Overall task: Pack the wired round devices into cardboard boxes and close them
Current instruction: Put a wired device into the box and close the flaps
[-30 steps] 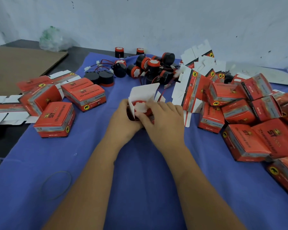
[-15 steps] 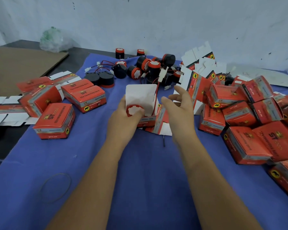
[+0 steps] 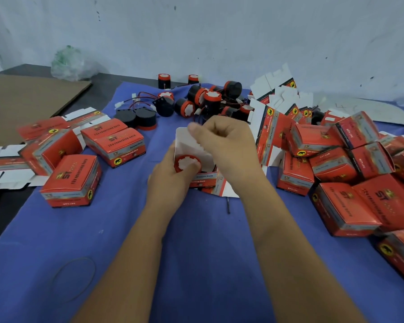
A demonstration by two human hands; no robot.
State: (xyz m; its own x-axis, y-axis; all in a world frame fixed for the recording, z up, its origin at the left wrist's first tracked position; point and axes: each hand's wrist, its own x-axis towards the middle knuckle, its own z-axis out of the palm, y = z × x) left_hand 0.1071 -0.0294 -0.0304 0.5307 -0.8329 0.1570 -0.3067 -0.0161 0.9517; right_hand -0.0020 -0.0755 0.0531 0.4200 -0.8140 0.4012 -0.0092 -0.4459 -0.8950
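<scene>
Centrally on the blue-covered worktop (image 3: 196, 264), the left hand (image 3: 170, 180) grips a round device (image 3: 186, 162) seated in an open box (image 3: 202, 177), while the right hand (image 3: 226, 145) pinches its white flap (image 3: 184, 138). Closed boxes (image 3: 350, 180) pile right.

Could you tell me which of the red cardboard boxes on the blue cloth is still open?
The box between the hands: its white flap stands up and a round device shows inside. The left hand holds it; the other assembled boxes are closed.
</scene>
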